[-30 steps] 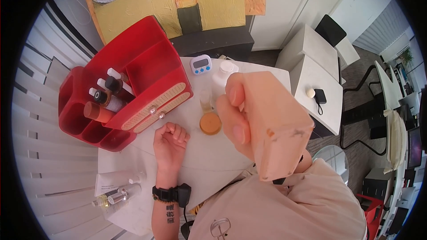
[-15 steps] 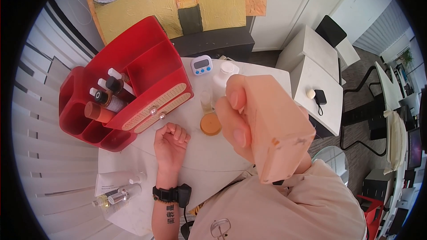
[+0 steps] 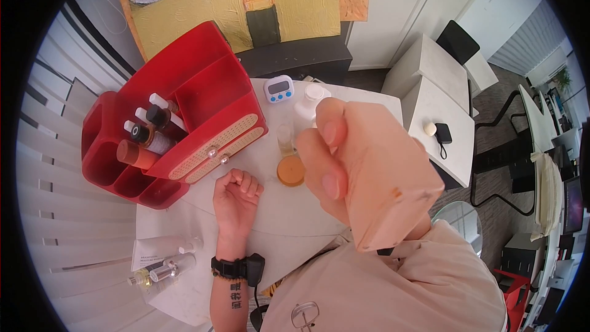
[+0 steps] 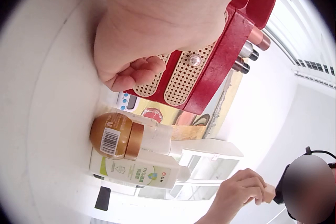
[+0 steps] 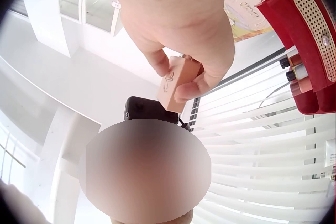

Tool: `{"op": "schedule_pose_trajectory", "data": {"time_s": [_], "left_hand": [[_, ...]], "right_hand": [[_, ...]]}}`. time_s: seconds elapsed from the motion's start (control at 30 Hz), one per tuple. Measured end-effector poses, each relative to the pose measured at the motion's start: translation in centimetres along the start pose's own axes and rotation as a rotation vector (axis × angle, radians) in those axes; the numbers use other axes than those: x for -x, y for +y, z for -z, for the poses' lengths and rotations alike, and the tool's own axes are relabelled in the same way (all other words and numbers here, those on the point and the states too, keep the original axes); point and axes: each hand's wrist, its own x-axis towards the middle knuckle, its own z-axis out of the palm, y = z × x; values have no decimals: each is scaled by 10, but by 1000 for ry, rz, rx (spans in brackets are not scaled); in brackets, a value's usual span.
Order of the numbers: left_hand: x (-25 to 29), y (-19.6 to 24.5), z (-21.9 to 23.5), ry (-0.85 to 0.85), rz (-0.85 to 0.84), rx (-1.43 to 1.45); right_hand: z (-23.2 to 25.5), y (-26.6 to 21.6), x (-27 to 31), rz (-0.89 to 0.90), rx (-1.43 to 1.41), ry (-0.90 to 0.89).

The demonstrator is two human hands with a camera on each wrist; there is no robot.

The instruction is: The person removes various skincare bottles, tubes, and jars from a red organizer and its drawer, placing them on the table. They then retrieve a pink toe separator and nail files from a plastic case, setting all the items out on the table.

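A: Which step is this?
B: A raised hold, I judge: my right hand [image 3: 322, 166] pinches the box [image 3: 393, 184] between curled fingers and thumb, above the tabletop [image 3: 295, 212]; my left hand [image 3: 236, 206] lies loosely curled, empty.
A: Next?
B: Probably turning it, calling for firm pinching.

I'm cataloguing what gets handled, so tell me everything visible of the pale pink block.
The pale pink block is long and squared, with flat faces; its material is unclear. A curling line design marks one side, and dark and brownish specks mark its near end. The right hand has it in its grip between thumb and fingers, raised and tilted before the head camera.
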Motion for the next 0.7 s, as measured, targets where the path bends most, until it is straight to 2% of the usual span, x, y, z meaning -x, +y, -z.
{"op": "schedule_pose_trajectory", "data": {"time_s": [0.03,0.1,0.2,0.7], "left_hand": [[1,1,-1,1,0,0],[2,4,-3,-55,4,61],[0,2,3,-110,22,80],[1,2,1,-85,27,86]], "right_hand": [[-4,3,-3,0,-1,0],[-18,10,-16,80,-67,-173],[-22,9,-15,81,-39,-145],[-12,5,-22,85,10,-187]]}}
